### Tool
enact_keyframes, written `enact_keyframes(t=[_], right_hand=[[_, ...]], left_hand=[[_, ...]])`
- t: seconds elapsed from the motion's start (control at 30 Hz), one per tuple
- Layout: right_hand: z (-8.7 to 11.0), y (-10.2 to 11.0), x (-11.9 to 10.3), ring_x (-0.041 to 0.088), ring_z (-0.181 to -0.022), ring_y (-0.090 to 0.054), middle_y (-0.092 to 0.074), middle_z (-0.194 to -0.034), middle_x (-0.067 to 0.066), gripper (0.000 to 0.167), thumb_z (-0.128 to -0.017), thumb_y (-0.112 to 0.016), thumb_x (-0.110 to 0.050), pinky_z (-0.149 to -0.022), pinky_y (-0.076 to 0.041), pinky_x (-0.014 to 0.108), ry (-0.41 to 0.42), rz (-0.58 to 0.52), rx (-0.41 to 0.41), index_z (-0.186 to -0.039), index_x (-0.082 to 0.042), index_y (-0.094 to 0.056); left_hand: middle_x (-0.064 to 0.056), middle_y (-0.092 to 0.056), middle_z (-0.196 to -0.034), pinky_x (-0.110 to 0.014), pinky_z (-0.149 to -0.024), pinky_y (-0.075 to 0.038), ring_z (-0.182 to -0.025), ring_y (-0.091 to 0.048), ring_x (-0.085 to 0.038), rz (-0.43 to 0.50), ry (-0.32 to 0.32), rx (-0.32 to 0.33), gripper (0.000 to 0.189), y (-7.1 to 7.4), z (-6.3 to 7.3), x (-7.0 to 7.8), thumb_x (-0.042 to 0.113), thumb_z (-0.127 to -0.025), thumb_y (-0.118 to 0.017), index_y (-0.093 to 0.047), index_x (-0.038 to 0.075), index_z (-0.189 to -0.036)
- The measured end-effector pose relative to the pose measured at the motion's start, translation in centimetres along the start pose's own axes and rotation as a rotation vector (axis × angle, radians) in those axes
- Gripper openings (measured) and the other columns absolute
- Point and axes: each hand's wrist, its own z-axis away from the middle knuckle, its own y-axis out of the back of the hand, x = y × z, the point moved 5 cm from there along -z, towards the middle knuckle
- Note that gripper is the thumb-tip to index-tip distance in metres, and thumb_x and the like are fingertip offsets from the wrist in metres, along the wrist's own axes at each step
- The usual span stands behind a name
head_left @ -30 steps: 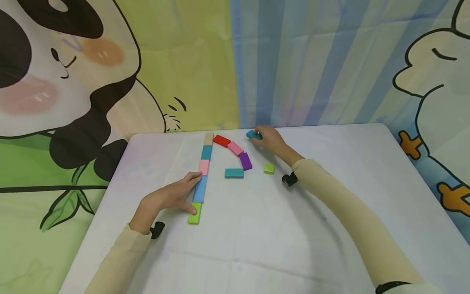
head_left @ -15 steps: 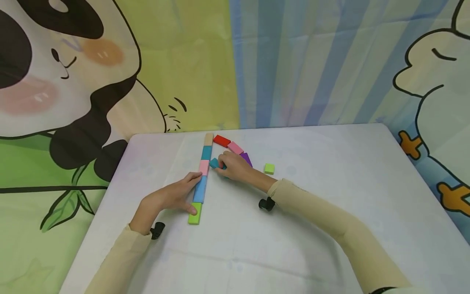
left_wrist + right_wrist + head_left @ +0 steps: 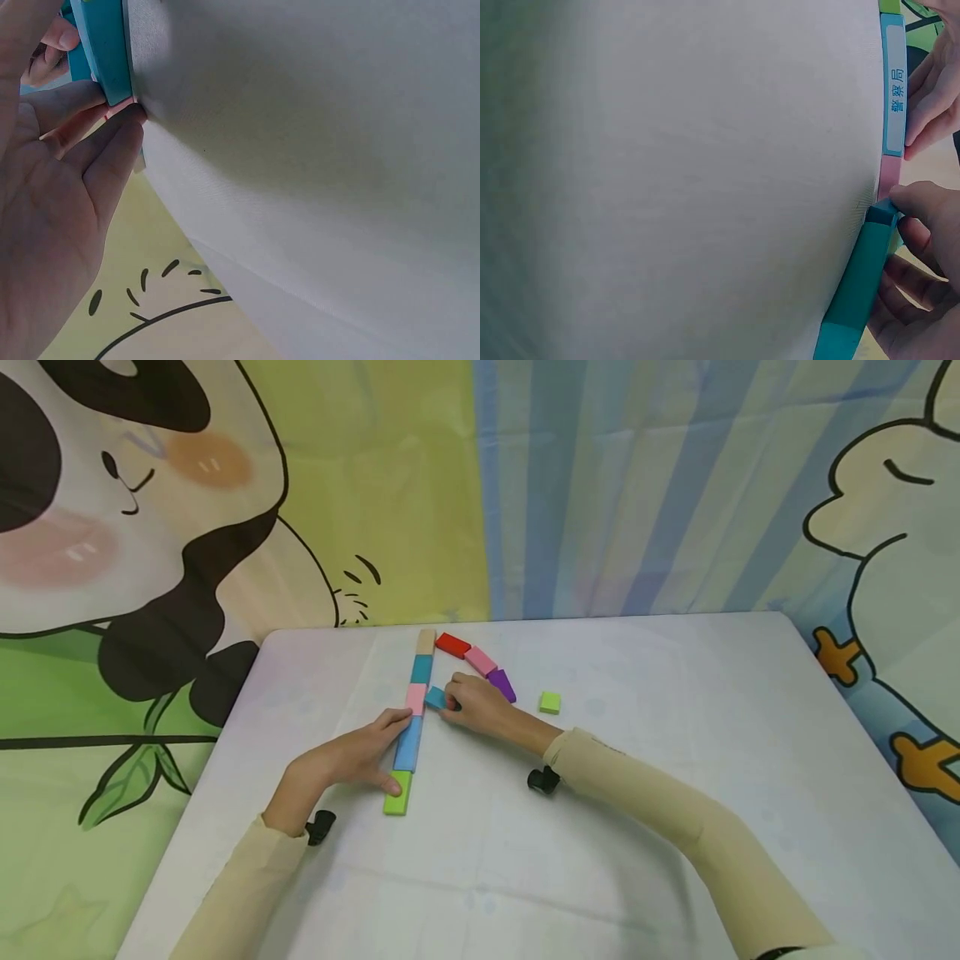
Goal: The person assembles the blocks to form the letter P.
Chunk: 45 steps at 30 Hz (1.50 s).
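A straight column of flat blocks lies on the white table: tan [image 3: 426, 642], teal [image 3: 422, 669], pink [image 3: 416, 698], blue [image 3: 407, 745] and green [image 3: 401, 803]. My left hand [image 3: 347, 752] lies along its left side, fingertips at the pink-blue joint and thumb on the green block. My right hand [image 3: 480, 703] pinches a small teal block [image 3: 435, 697] right at the pink block's right side. Red [image 3: 453, 646], pink [image 3: 481, 660] and purple [image 3: 502, 685] blocks curve down from the column's top. In the right wrist view, a longer teal block [image 3: 855, 277] adjoins the pinched one; my right hand hides it in the head view.
A loose green block [image 3: 550, 702] lies right of the curve. The white tabletop [image 3: 480, 868] reaches back to a cartoon-printed curtain [image 3: 405, 493]. A small black camera [image 3: 320, 827] sits at the left wrist and another black camera [image 3: 543, 780] at the right wrist.
My right hand has carried the small teal block from the table's back edge down and left to the column, then shifted it slightly. My left hand keeps its place.
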Motion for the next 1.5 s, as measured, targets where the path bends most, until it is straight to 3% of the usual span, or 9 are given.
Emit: enact_keyframes(t=[0.4,0.6,0.77,0.93,1.13,1.33,1.4,1.5], right_hand=[[0.7,-0.1,0.4,0.013,-0.079,-0.051,-0.06,-0.089,0.002,0.023,-0.09,-0.069,-0.029,-0.066,-0.042,0.019,-0.048,0.028,-0.084,-0.099,-0.009,-0.062],[1.0,0.3,0.7,0.014,-0.093,-0.056,-0.065,-0.109,0.004,0.041,-0.09,-0.069,-0.035,-0.08,-0.051,0.022,-0.073,0.038,-0.151,-0.12,-0.009,-0.061],[3.2,2.9,2.0,0.02,-0.11,-0.054,-0.061,-0.124,0.007,0.06,-0.087,-0.071,-0.042,-0.093,-0.051,0.034,-0.121,0.035,-0.196,-0.135,-0.009,-0.054],[7.3,6.0,5.1,0.028,-0.114,-0.055,-0.059,-0.127,0.013,0.06,-0.086,-0.073,-0.038,-0.095,-0.051,0.041,-0.195,0.126,-0.181,-0.134,-0.006,-0.056],[11.2,5.9,8.6,0.028,-0.11,-0.058,-0.061,-0.124,0.014,0.05,-0.09,-0.07,-0.026,-0.088,-0.054,0.041,-0.259,0.182,-0.201,-0.133,-0.005,-0.056],[10.9,6.1,8.1,0.033,-0.118,-0.055,-0.06,-0.128,0.015,0.049,-0.088,-0.072,-0.031,-0.094,-0.051,0.045,-0.192,0.232,-0.116,-0.127,-0.005,-0.059],[10.5,6.2,7.6,0.034,-0.117,-0.056,-0.06,-0.129,0.016,0.05,-0.088,-0.072,-0.033,-0.093,-0.052,0.046,-0.185,0.272,-0.121,-0.127,-0.005,-0.059],[10.0,6.2,7.4,0.03,-0.102,-0.06,-0.063,-0.117,0.015,0.046,-0.089,-0.07,-0.028,-0.082,-0.055,0.04,-0.22,0.294,-0.181,-0.126,-0.003,-0.06]], left_hand=[[-0.01,-0.013,-0.16,-0.049,-0.115,-0.034,-0.145,-0.027,-0.032,0.002,0.003,-0.005,0.12,0.0,0.0,0.3,0.052,-0.069,-0.08,-0.012,0.005,-0.156],[-0.01,-0.016,-0.159,-0.05,-0.114,-0.034,-0.145,-0.029,-0.032,-0.002,-0.001,0.001,0.12,0.2,0.0,0.3,0.05,-0.069,-0.081,-0.012,0.005,-0.156],[-0.01,-0.015,-0.159,-0.049,-0.115,-0.034,-0.145,-0.027,-0.032,-0.003,-0.011,0.0,0.12,0.0,-0.2,0.2,0.051,-0.069,-0.081,-0.012,0.005,-0.156],[-0.01,-0.015,-0.159,-0.049,-0.114,-0.034,-0.145,-0.027,-0.032,0.007,-0.006,-0.003,0.122,-0.1,-0.1,0.1,0.051,-0.068,-0.081,-0.011,0.005,-0.156],[-0.011,-0.017,-0.157,-0.049,-0.114,-0.036,-0.143,-0.029,-0.032,0.003,0.0,0.001,0.123,0.0,0.3,0.0,0.052,-0.067,-0.081,-0.01,0.005,-0.156],[-0.011,-0.017,-0.157,-0.049,-0.114,-0.036,-0.143,-0.03,-0.033,-0.002,-0.011,0.005,0.123,0.1,0.4,0.0,0.052,-0.067,-0.081,-0.011,0.004,-0.156],[-0.011,-0.017,-0.157,-0.049,-0.114,-0.035,-0.144,-0.029,-0.032,-0.004,-0.018,0.004,0.122,0.2,0.3,0.0,0.052,-0.068,-0.081,-0.011,0.004,-0.156],[-0.01,-0.015,-0.158,-0.047,-0.115,-0.034,-0.145,-0.027,-0.031,0.0,-0.022,-0.002,0.122,0.1,0.2,0.0,0.052,-0.068,-0.081,-0.011,0.004,-0.156]])
